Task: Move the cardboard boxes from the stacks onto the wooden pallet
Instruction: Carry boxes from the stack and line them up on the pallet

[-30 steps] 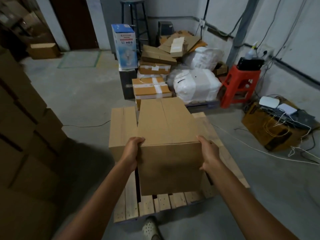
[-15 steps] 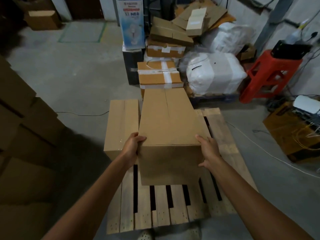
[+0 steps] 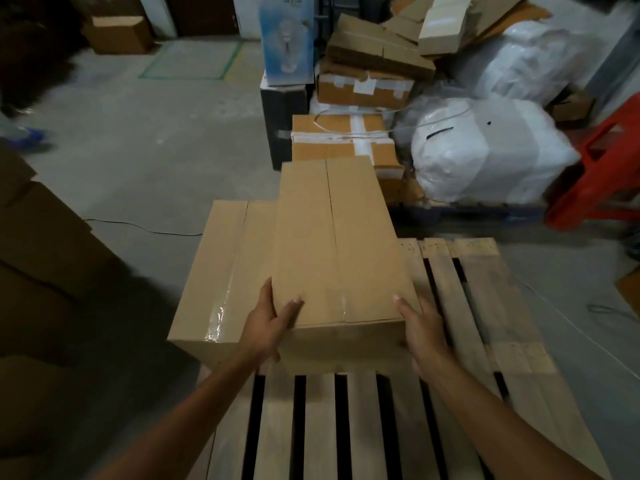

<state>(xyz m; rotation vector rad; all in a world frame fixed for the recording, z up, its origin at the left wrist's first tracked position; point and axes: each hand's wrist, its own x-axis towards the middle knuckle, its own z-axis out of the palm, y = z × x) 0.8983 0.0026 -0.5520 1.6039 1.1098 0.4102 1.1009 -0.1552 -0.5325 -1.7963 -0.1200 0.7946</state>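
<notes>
gripping the near end of the cardboard box [image 3: 336,251], the left hand [image 3: 268,327] and right hand [image 3: 420,327] each clasped a corner, thumb on top. it was low over the wooden pallet [image 3: 485,289], just beside a second box [image 3: 221,271]. it looked stiff, smooth and fairly light, and safest held under its bottom edges.

The one view comes from a wide-angle camera on the head of a person who stands at the near end of the pallet [image 3: 485,306], and it faces forward and steeply down along the slats. It is close to the work: both forearms rise from the bottom edge, and the left hand [image 3: 266,327] and right hand [image 3: 422,330] gripping the box [image 3: 339,258] sit just below centre, with a second box [image 3: 221,271] just to its left. Farther off, the floor [image 3: 156,150] runs towards the top edge, white bundles [image 3: 485,150] and a red stool [image 3: 602,168] lie at upper right, and a dark stack [image 3: 41,237] fills the left margin.
</notes>
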